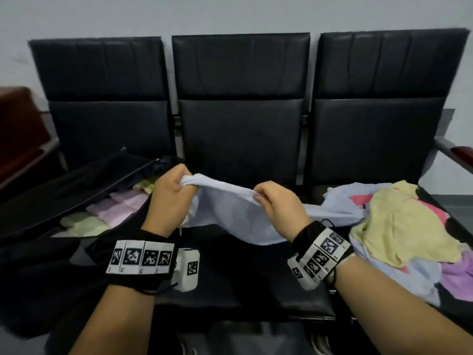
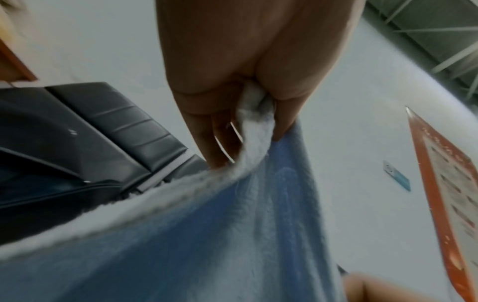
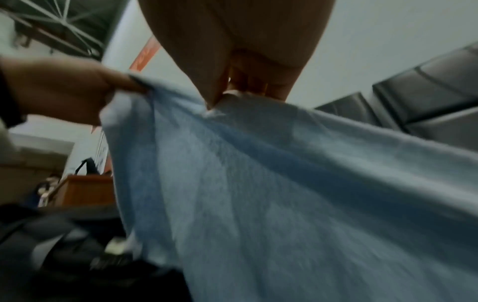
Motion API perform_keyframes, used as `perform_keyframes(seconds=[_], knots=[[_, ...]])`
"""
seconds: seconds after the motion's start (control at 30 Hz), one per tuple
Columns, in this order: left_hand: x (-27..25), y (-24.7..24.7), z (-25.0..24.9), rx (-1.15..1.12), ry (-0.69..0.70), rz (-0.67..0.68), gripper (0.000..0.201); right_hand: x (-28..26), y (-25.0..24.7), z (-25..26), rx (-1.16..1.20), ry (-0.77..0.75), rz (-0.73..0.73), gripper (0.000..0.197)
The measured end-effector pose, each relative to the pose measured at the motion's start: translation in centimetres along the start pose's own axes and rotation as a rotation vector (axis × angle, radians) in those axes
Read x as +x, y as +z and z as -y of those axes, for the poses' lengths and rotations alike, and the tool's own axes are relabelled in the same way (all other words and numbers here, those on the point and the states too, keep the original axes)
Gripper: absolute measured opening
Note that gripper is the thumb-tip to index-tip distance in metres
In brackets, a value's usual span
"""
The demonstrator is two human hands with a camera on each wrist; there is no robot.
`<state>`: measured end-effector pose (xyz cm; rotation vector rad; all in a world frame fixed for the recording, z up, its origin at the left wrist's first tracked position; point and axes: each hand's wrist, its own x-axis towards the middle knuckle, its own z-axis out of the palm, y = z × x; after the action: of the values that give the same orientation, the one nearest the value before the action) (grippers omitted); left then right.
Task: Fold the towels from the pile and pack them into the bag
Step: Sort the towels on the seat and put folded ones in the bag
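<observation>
Both forearms reach forward with marker bands on the wrists. The left hand grips one bunched corner of a blue towel in a closed fist, and the right hand pinches the top edge a little further along. The towel hangs between them above the middle seat, probably so that the person can find the edge and spread it flat for folding. Its far end still trails into the pile on the right seat. The bag lies open on the left seat, near the left hand, with folded pink and green towels already inside.

How full the bag is cannot be told, because its flap and the left hand cover part of it. The pile is cut off at the right border. Both wrist views are blurred; the towel fills them.
</observation>
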<state>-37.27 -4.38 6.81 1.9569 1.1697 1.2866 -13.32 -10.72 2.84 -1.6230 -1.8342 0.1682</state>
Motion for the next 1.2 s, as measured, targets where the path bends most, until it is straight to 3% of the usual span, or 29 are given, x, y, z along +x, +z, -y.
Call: perform_keyframes(seconds=[0.13, 0.27, 0.37, 0.47, 0.57, 0.63, 0.7, 0.87, 1.03, 1.13, 1.2], knots=[[-3.6, -2.6, 2.8, -0.027, -0.076, -0.04, 0.008, -3.8, 6.1, -0.9, -0.16, -0.026, 0.224, 0.016], [-5.6, -4.7, 5.8, -0.029, -0.163, -0.194, 0.03, -6.2, 7.8, -2.9, -0.22, 0.059, 0.2, 0.013], [-6.4, -6.4, 7.9, -0.072, -0.239, -0.327, 0.027, -7.5, 7.0, -5.1, -0.257, 0.14, 0.161, 0.011], [-6.9, -6.7, 9.1, -0.014, -0.322, -0.345, 0.025, -8.6, 6.0, -6.7, -0.249, 0.203, 0.153, 0.016], [-7.5, -4.7, 9.3, 0.098, -0.447, -0.207, 0.02, -8.8, 5.2, -6.6, -0.036, 0.264, 0.093, 0.017], [-7.9, -2.4, 8.8, 0.109, -0.478, -0.07, 0.028, -8.2, 4.8, -5.2, 0.103, 0.228, 0.047, 0.013], [-8.2, 0.4, 7.5, 0.061, -0.449, 0.045, 0.033, -7.5, 4.7, -3.5, 0.183, 0.157, 0.04, 0.01], [-8.6, 5.4, 4.8, 0.003, -0.306, 0.186, 0.036, -6.6, 4.3, -1.3, 0.286, 0.075, 0.093, 0.014], [-8.6, 7.7, 2.9, -0.011, -0.241, 0.315, 0.014, -7.3, 4.2, -1.6, 0.305, 0.107, 0.127, 0.018], [-9.0, 8.2, 1.9, 0.029, -0.175, 0.448, 0.029, -7.4, 4.2, -1.7, 0.31, 0.1, 0.138, 0.016], [-9.0, 8.4, 1.3, 0.029, -0.145, 0.519, 0.029, -7.5, 4.2, -1.7, 0.291, 0.09, 0.156, 0.015]])
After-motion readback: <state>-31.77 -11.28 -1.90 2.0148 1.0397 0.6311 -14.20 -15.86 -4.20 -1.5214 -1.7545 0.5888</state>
